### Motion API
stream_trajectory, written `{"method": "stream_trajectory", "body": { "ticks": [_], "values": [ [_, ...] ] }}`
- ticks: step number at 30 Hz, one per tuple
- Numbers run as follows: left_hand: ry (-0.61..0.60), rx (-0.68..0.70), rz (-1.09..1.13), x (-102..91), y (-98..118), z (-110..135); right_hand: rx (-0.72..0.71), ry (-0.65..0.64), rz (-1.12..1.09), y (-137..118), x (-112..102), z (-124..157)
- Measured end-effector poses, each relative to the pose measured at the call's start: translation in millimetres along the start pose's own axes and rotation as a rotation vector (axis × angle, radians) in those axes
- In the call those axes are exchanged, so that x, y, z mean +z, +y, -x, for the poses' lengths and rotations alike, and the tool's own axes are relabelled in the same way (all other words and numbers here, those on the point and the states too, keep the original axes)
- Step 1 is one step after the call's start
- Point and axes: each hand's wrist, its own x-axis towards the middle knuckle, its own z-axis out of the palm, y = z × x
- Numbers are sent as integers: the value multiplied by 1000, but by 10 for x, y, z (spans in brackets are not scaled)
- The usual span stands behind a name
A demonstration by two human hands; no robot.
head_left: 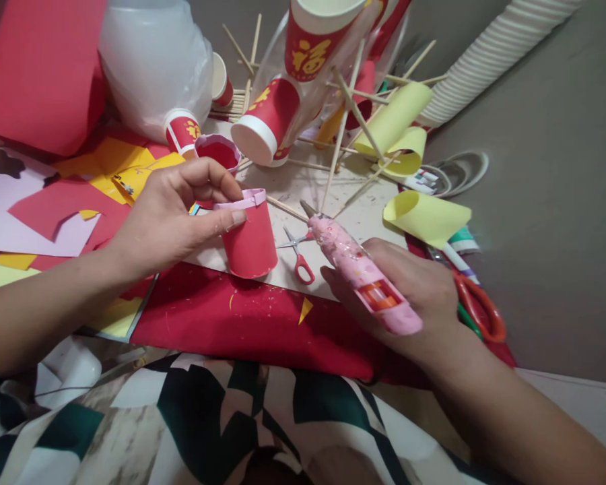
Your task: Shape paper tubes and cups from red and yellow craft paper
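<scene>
Between the thumb and fingers of my left hand [166,209] is the rim of a red paper cup [250,246] with a pink strip round its top edge. The cup stands upright near the front of the pale board. A pink hot glue gun [358,269] is gripped in my right hand [409,289], its nozzle pointing up and left, apart from the cup. Small red-handled scissors [300,259] lie open between the cup and the glue gun. Behind my left fingers stands another red cup [219,151] with a pink rim.
Red-and-white printed paper cups [270,121] and joined wooden sticks [348,108] stand at the back. Yellow paper rolls [427,215] and larger orange-handled scissors [477,306] lie at the right. Coloured paper pieces [75,209] cover the left, and a ribbed white hose [489,54] rises behind.
</scene>
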Motion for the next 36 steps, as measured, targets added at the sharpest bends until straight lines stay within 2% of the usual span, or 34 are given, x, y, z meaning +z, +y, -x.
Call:
{"method": "stream_trajectory", "body": {
  "ticks": [3,8,12,14,17,19,22,23,25,27,28,31,36],
  "values": [
    [-43,-40,35,-27,20,7,-43,-119,191,71,-117,100],
    [-126,-64,81,18,97,80,197,-460,498,221,-181,346],
    [-190,55,-25,79,79,167,430,-601,533,400,-187,423],
    [-200,109,-87,102,55,210,463,-633,451,472,-249,438],
    [-226,211,-195,122,43,260,353,-577,362,455,-419,440],
    [-270,272,-271,133,60,282,269,-397,365,326,-530,390],
    [-335,321,-344,155,98,304,101,-86,102,28,-586,199],
    [-357,334,-359,164,105,311,11,-59,-2,-65,-566,113],
    [-405,362,-382,181,105,327,-186,-126,-119,-199,-480,-64],
    [-427,379,-390,195,88,345,-338,-144,-133,-249,-365,-219],
    [-426,385,-387,201,75,353,-357,-186,-119,-248,-307,-283],
    [-403,397,-368,211,35,366,-418,-197,-121,-188,-174,-405],
    [-364,417,-342,219,3,364,-423,-210,-223,-87,-100,-455]
  ]
}}
